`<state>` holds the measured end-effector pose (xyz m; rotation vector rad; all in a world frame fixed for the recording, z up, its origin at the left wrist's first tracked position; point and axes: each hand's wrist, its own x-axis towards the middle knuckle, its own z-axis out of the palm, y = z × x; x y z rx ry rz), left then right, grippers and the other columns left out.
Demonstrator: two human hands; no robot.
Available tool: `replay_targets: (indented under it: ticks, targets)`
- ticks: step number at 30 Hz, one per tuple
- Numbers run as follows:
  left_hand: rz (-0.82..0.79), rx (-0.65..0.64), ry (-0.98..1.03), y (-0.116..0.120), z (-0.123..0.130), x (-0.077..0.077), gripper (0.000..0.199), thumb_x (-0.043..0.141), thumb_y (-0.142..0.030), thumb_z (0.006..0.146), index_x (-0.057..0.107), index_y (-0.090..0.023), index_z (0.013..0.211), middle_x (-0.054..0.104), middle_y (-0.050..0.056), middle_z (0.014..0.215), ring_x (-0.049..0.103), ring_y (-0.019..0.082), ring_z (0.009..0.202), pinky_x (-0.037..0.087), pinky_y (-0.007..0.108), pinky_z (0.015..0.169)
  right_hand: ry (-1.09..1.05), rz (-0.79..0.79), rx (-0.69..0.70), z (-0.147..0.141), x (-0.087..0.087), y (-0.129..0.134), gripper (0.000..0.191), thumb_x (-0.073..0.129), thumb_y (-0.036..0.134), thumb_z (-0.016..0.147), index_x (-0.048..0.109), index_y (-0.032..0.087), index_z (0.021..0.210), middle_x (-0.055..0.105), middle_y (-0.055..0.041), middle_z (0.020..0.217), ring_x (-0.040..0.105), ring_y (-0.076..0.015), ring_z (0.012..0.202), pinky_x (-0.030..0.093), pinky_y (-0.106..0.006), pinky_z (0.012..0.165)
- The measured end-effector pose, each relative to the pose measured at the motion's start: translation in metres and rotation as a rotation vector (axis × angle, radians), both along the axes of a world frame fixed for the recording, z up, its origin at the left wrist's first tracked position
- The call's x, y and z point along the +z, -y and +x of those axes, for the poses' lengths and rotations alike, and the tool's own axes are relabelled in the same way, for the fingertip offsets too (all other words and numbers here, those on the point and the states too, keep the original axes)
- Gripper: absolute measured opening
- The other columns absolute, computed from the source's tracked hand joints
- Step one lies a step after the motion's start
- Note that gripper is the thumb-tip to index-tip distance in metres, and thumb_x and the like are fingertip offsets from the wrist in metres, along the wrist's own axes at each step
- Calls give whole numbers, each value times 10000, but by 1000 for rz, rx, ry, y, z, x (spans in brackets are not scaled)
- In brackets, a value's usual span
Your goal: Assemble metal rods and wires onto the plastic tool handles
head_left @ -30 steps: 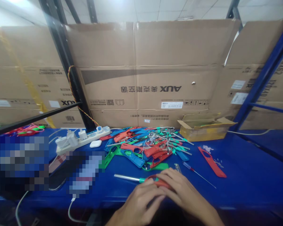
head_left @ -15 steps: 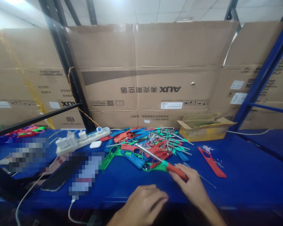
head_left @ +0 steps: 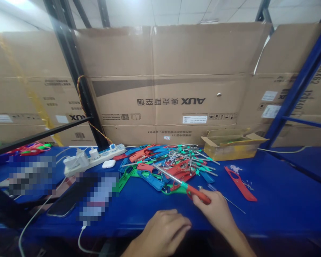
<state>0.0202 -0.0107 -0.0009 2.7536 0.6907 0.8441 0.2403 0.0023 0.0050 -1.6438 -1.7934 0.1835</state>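
My right hand (head_left: 215,208) is closed around the red handle of a long-nosed lighter (head_left: 200,195). Its metal tube slants up and left over a pile of lighter parts (head_left: 173,167), with a green collar where tube meets handle. Beside it, at the front edge of the blue table, my left hand (head_left: 167,228) is curled with the fingers bent inward; whatever they may hold is hidden. Red, blue and green handle shells, metal tubes and white wires make up the pile. A thin screwdriver (head_left: 234,205) lies just right of my right hand.
A loose red handle shell (head_left: 240,185) lies at the right near small pale pieces (head_left: 247,185). Behind stands an open yellow-taped carton (head_left: 230,151). To the left are a power strip (head_left: 104,157), a white earphone case (head_left: 108,164), phones and cables. Cardboard (head_left: 155,57) backs the table.
The lighter in my right hand has shifted slightly to the left. My left hand stays curled in nearly the same place.
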Motion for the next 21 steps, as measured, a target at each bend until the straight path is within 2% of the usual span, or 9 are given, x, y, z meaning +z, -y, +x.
replay_targets:
  ticks: [10, 15, 21]
  targets:
    - [9, 2, -2, 0, 0, -1, 203, 448, -245, 1077, 649, -217, 1093, 752, 11, 890, 683, 189, 742, 531, 283, 688, -31, -55, -13, -1, 2, 0, 396, 495, 451, 857, 598, 210, 560, 577, -6, 528, 496, -155, 518, 283, -264, 528]
    - [7, 11, 18, 0, -1, -3, 201, 453, -251, 1078, 650, -224, 1107, 760, 12, 913, 705, 190, 784, 550, 294, 768, -29, -76, -13, -2, 6, 0, 384, 477, 434, 848, 619, 208, 572, 610, -24, 546, 529, -170, 533, 298, -266, 534]
    - [-3, 6, 12, 0, -1, 1, 198, 457, -253, 1074, 652, -223, 1079, 752, 11, 889, 680, 182, 736, 519, 267, 668, -22, -43, -10, -2, 8, -1, 378, 483, 409, 865, 644, 217, 582, 637, -32, 539, 569, -182, 515, 319, -267, 523]
